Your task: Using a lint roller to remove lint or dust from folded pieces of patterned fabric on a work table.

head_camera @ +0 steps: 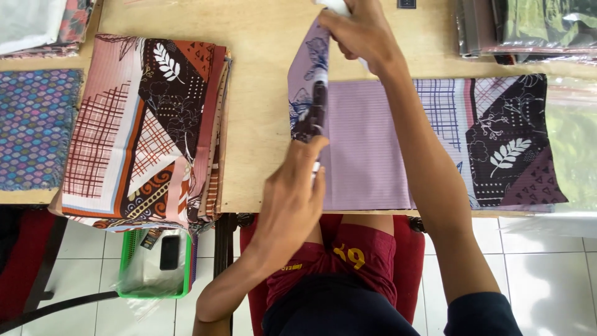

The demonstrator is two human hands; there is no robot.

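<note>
Textile workshop: stacked patterned fabrics (143, 124)

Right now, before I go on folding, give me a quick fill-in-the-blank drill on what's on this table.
1. Both hands, left hand and right hand, grip the folded edge of the ____ patterned cloth.
2. The stack of folded cloths lies to the ____ of that cloth.
3. The green basket sits on the ____.

Missing words: purple; left; floor

My wooden table (261, 93) carries the lilac patterned cloth (373, 143), a stack of folded orange cloths (143, 124), a blue cloth (34, 124) and bagged fabrics (528, 28).
</note>
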